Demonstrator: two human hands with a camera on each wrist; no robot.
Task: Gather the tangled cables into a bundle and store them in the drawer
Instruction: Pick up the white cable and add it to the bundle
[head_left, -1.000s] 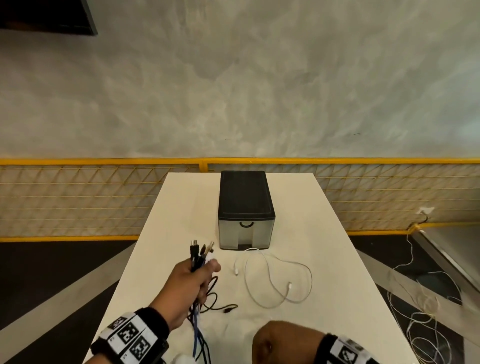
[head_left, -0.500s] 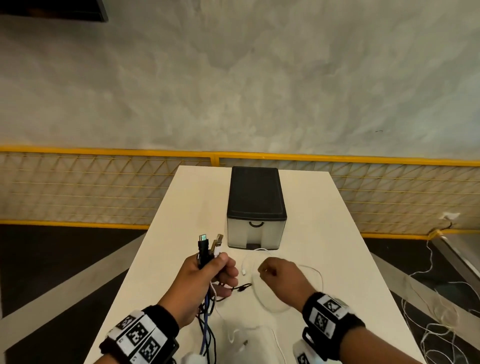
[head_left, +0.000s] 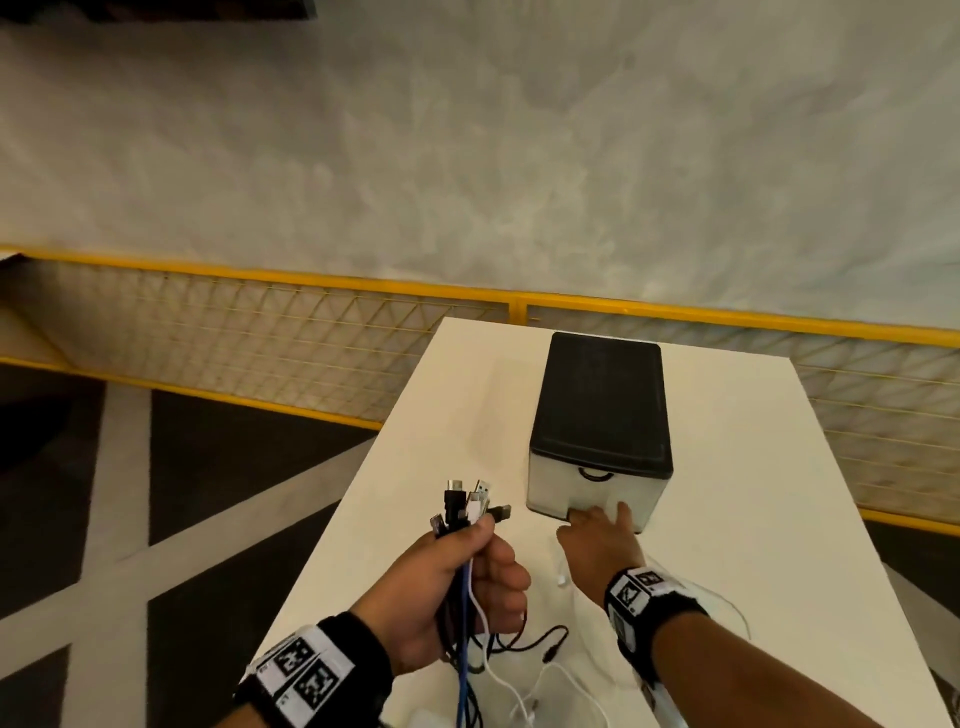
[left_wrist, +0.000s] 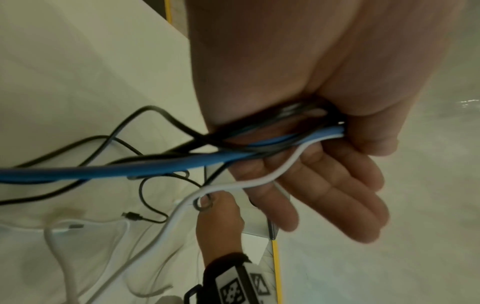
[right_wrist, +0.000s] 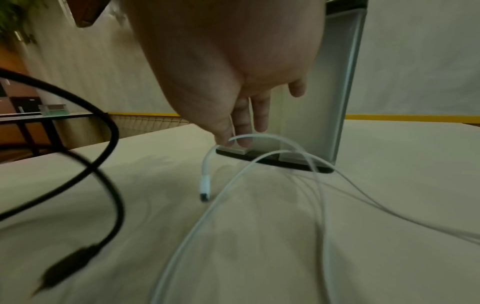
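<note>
My left hand (head_left: 483, 551) grips a bundle of cables (head_left: 465, 512), black, blue and white, with the plug ends sticking up above the fist. The left wrist view shows the fingers (left_wrist: 324, 164) curled round those cables (left_wrist: 259, 148), whose tails trail down onto the table. The drawer box (head_left: 602, 405) has a black top, a clear front and a black handle (head_left: 595, 474), and its drawer is closed. My right hand (head_left: 597, 525) reaches to the bottom of its front with straight fingers (right_wrist: 244, 127) touching the lower edge. A loose white cable (right_wrist: 205, 185) lies just beneath that hand.
The white table (head_left: 753, 467) carries a loose black cable end (head_left: 550, 642) and white cable loops (head_left: 519, 696) near me. A yellow mesh railing (head_left: 260, 332) runs behind the table, with dark floor to the left. More white cable lies on the floor at the far right.
My right hand has moved forward from the near edge, past the white cable, to the drawer's lower front. The left hand has kept its grip on the bundle and raised it slightly.
</note>
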